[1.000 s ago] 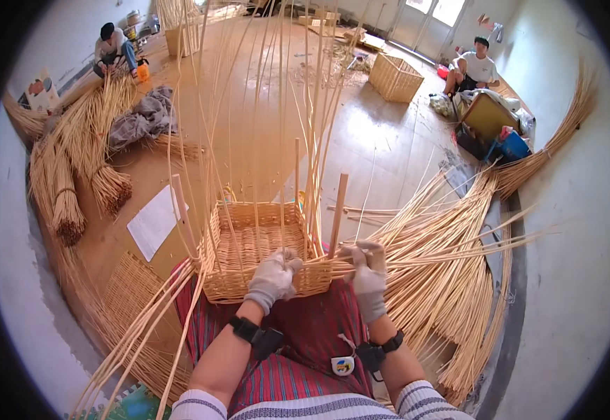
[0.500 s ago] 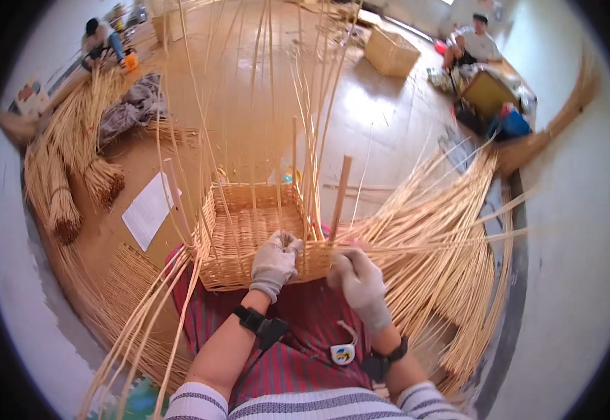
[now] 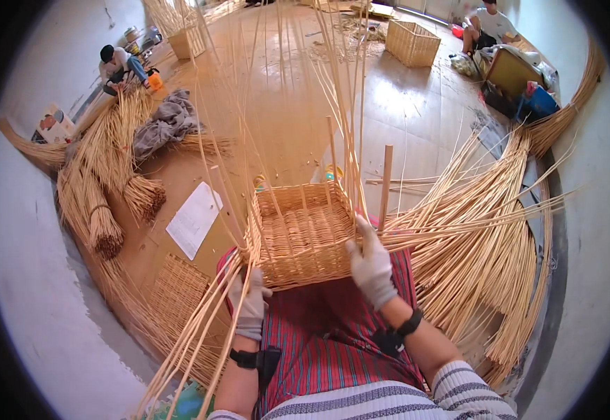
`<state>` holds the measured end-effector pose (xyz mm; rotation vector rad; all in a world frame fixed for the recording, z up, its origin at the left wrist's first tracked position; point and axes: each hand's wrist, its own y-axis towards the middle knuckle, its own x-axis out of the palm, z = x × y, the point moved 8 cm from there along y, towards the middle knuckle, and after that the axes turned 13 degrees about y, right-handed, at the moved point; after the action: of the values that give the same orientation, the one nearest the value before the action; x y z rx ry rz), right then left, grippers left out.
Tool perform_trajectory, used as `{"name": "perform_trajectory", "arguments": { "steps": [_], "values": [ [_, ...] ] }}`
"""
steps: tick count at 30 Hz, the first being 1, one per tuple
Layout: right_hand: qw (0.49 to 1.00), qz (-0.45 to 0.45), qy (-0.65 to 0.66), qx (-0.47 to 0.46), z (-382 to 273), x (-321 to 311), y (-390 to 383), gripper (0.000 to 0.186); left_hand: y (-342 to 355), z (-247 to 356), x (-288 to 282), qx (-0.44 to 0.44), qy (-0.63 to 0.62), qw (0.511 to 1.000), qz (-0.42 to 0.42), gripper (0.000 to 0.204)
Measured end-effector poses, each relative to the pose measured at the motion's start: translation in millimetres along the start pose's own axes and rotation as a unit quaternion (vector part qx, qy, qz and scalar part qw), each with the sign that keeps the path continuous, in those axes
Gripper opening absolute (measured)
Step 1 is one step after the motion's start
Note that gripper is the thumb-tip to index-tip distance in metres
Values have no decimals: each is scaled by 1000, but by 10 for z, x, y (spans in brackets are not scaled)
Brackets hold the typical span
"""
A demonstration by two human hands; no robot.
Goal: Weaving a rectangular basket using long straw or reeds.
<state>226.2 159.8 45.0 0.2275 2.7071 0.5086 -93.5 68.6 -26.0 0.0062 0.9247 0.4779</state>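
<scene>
"Where does the woven basket [image 3: 305,266] sit?"

"At 12 o'clock from the seated person [image 3: 361,404], its near lower edge over a red striped cloth [image 3: 319,343]. Slender upright stakes [image 3: 331,147] rise from its rim."

"And the hands, reading the clock around the basket?"

"The gloved right hand [image 3: 373,269] grips the corner at 4 o'clock, thumb against the front wall, fingers along the side. The left hand [image 3: 251,302] is at the 7 o'clock corner, partly behind pale strands [image 3: 186,343]; whether it closes on anything, I cannot tell."

"How tight are the edges?"

"Between the hands, the front wall lies exposed. At 3 o'clock a thick stake [image 3: 387,178] stands just beside the right hand, and a broad fan of reeds [image 3: 469,262] crowds that side. The strands sweep toward 7 o'clock, close by the left forearm [image 3: 240,386]."

"Beyond the rim?"

"Glossy floor [image 3: 399,115] stretches toward a box-shaped basket [image 3: 413,44], well apart at 1 o'clock. A white sheet [image 3: 194,219] lies near 9 o'clock."
</scene>
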Motion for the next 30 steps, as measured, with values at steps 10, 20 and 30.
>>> {"name": "perform_trajectory", "arguments": {
  "steps": [10,20,30],
  "values": [
    [798,-414,296,-324,-2021,1099,-1158,53,-100,643,-734,122,334,935,7,74],
    [668,-671,66,-316,-1805,1152,-1346,15,-181,561,-588,128,-40,974,-185,33],
    [841,41,491,225,245,452,189,12,-408,398,-225,-79,-262,958,-82,35]
  ]
}}
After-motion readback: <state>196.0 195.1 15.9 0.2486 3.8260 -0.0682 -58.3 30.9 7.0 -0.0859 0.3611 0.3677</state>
